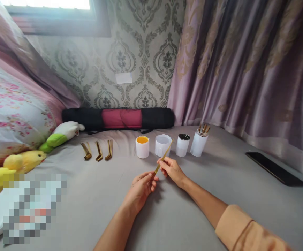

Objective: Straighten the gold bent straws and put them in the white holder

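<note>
A thin gold stick [167, 152] slants up and away between my two hands, its narrow far end in front of a white cup. My left hand [144, 184] is closed around its near end, which the fingers partly hide. Higher up, my right hand [172, 170] pinches the same stick between thumb and fingers. Just beyond are a white tub of orange-yellow stuff [142, 149], the white cup [159, 145], a small white can with a dark inside [182, 145] and a white-wrapped jar [199, 143] holding several brown sticks.
Three bundles of bent gold sticks [99, 151] lie to the left. A black phone [274, 169] lies at the right. Plush toys [24, 161] and a pixelated object [35, 209] are at the left edge. A black and red roll bag [121, 118] lies along the wall on the grey sheet [93, 188].
</note>
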Motion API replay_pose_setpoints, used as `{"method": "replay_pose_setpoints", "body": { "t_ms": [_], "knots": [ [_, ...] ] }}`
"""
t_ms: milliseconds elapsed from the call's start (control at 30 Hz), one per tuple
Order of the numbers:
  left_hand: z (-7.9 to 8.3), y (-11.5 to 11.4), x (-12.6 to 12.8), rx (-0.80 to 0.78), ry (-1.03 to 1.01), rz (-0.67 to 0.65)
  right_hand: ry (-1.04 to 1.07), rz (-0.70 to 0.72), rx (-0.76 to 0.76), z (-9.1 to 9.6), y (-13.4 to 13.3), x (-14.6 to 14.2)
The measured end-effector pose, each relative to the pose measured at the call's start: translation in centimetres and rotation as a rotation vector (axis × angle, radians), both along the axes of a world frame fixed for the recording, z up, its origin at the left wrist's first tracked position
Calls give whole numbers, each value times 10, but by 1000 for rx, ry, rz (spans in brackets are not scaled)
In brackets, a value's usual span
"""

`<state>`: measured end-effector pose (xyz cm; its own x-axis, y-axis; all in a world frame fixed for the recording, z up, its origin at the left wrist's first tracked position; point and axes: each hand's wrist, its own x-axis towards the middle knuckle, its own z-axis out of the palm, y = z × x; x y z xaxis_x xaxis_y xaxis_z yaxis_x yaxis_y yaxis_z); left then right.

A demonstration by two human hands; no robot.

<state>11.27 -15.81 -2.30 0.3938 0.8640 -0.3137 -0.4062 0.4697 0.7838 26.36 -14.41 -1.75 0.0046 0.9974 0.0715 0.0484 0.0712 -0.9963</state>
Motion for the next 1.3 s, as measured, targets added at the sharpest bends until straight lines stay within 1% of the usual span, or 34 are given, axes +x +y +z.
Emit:
{"method": "replay_pose_setpoints", "body": {
  "t_ms": [100,233,467,600,733,867,1100,1300],
  "knots": [
    [3,-1,-1,-42,-48,-29,-40,39,3,6,-1,4],
    [4,-4,-1,-59,-83,-97,-86,91,-1,11,-4,9],
    [1,-7,-2,-47,-131,-223,-145,149,-27,21,-10,15],
    [-2,-8,-3,-29,-138,-269,-166,157,-26,24,-14,17],
    [-2,-8,-3,-25,-112,-293,-170,127,-21,30,-15,22],
    [-2,-8,-2,-19,-100,-306,-164,80,18,44,-10,28],
    [-2,-8,-3,-19,-109,-322,-201,-98,61,71,7,39],
    [-4,-7,-3,-17,-117,-320,-214,-191,59,89,16,45]
  ]
}}
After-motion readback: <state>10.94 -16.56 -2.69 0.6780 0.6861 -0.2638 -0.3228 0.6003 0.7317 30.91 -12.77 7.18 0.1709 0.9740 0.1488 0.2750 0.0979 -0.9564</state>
